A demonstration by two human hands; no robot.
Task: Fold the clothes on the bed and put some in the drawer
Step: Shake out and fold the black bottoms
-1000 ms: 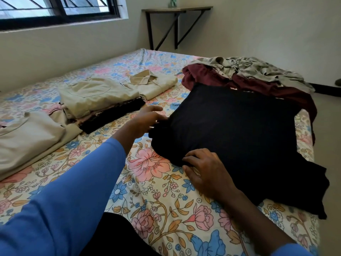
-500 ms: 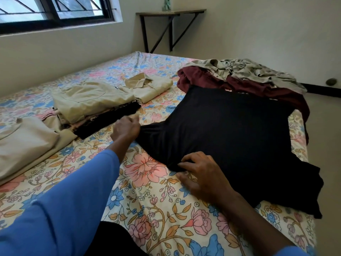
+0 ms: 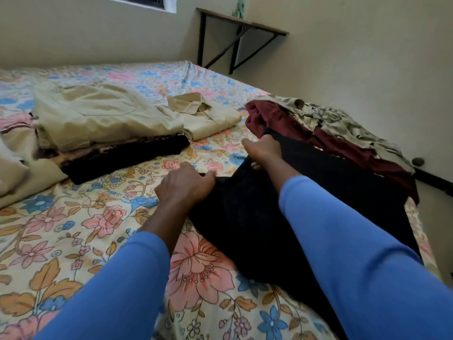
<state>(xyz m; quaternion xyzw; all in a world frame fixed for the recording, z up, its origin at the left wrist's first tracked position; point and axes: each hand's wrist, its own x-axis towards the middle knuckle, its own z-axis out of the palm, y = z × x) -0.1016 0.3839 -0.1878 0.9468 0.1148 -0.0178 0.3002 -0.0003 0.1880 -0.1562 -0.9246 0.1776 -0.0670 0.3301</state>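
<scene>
A black garment [image 3: 247,217] lies spread on the floral bed sheet [image 3: 73,229], right of centre. My left hand [image 3: 183,186] pinches its left edge, fingers curled on the fabric. Farther up the same side, my right hand [image 3: 262,150] grips the garment's far left corner and lifts it slightly. My blue sleeves cover part of the garment's near side. A maroon garment [image 3: 282,119] and a grey patterned one [image 3: 343,123] lie crumpled beyond it.
Folded beige clothes [image 3: 98,114] sit stacked on a black folded piece [image 3: 127,155] at the left. A folded beige collared shirt [image 3: 203,114] lies behind them. A wall shelf [image 3: 242,23] hangs in the corner. The bed's right edge drops to the floor.
My right hand left the garment's near edge and reached to its far left corner. My left hand slid nearer along the left edge. The view tilted down and closer.
</scene>
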